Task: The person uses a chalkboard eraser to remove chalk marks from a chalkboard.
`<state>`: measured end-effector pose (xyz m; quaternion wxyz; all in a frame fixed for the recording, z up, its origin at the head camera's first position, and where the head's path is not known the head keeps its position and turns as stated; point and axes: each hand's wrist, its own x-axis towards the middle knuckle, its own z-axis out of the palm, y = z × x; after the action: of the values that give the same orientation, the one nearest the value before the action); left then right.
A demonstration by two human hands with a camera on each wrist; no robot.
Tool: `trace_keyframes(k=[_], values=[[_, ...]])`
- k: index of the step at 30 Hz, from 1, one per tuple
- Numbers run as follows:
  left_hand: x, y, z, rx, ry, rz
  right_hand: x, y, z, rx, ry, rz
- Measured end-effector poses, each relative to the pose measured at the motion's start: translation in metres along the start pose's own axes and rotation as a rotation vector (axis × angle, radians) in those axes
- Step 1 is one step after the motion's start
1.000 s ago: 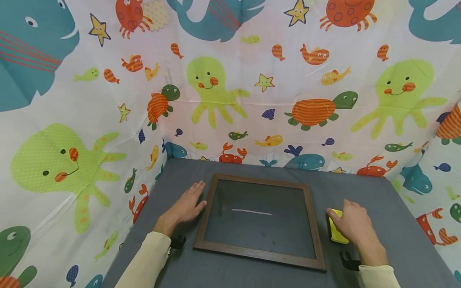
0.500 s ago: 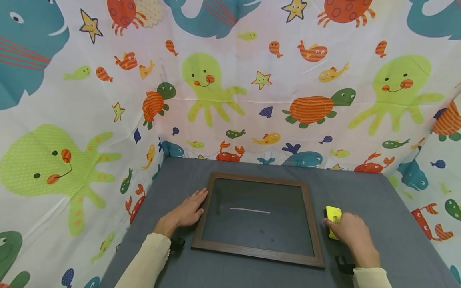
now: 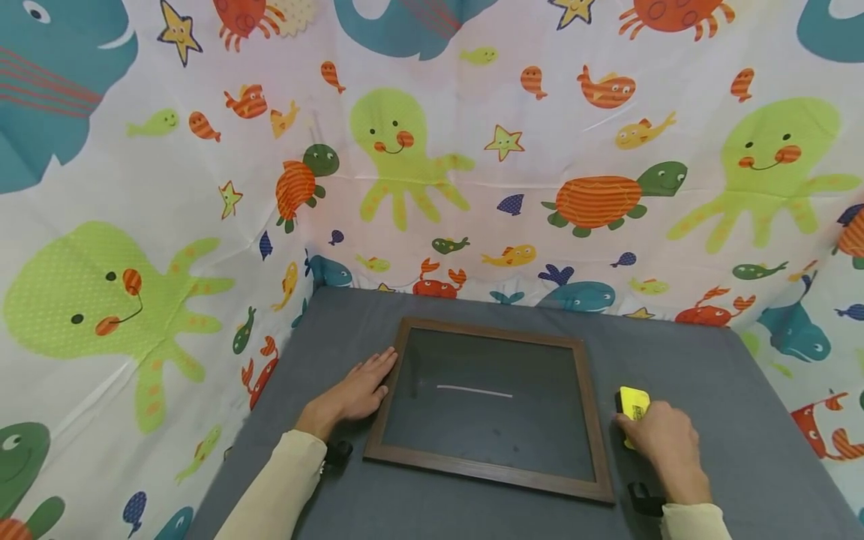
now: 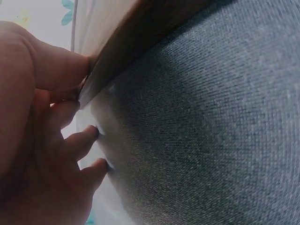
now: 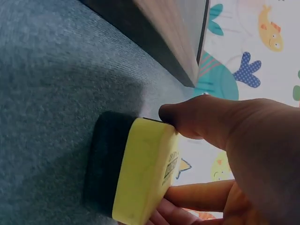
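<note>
A chalkboard [image 3: 472,442] in a brown wooden frame lies on the grey cloth, with one white chalk line [image 3: 475,391] across its dark surface. At its left side, my left hand [image 3: 354,390] rests with fingers extended, fingertips right at the frame. The left wrist view shows the thumb [image 4: 63,70] against the edge of the wooden frame [image 4: 136,33]. To the right of the board, my right hand [image 3: 668,439] holds a yellow and black board eraser [image 3: 633,403]. Its thumb presses one side of the eraser [image 5: 145,168], fingers on the other; the black base faces the cloth.
Grey cloth [image 3: 513,517] covers the table around the board. A white curtain [image 3: 466,105] printed with sea animals rises behind the table and along both sides. Each wrist carries a black camera mount [image 3: 646,499].
My left hand has moved right to reach the frame's left edge. My right hand has shifted to the eraser's near end, now gripping it by its sides; the eraser stays about where it was.
</note>
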<state>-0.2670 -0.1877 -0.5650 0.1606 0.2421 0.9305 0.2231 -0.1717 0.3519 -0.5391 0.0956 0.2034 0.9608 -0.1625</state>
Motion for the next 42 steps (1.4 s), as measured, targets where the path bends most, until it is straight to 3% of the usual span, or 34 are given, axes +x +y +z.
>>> trace_keyframes(k=[6, 11, 15, 25, 32, 35, 42], values=[[0.0, 0.003, -0.003, -0.015, -0.01, 0.007, -0.004, -0.008, -0.017, 0.025, 0.057, -0.053], [0.0, 0.003, -0.003, -0.006, -0.007, 0.002, -0.011, -0.034, -0.035, 0.048, 0.074, -0.12], [0.0, 0.001, -0.001, -0.014, -0.004, -0.005, -0.014, -0.056, -0.037, 0.063, 0.066, -0.151], [0.007, -0.017, 0.011, -0.115, 0.018, 0.044, -0.022, -0.112, -0.002, 0.08, 0.036, -0.183], [0.001, 0.001, 0.003, -0.059, -0.011, 0.008, -0.025, -0.133, 0.025, 0.056, 0.026, -0.239], [0.002, 0.001, 0.004, -0.058, -0.018, 0.01, -0.027, -0.137, 0.032, 0.032, 0.044, -0.247], [0.013, -0.025, 0.016, -0.12, 0.019, 0.025, -0.027, -0.154, 0.036, 0.004, 0.093, -0.282]])
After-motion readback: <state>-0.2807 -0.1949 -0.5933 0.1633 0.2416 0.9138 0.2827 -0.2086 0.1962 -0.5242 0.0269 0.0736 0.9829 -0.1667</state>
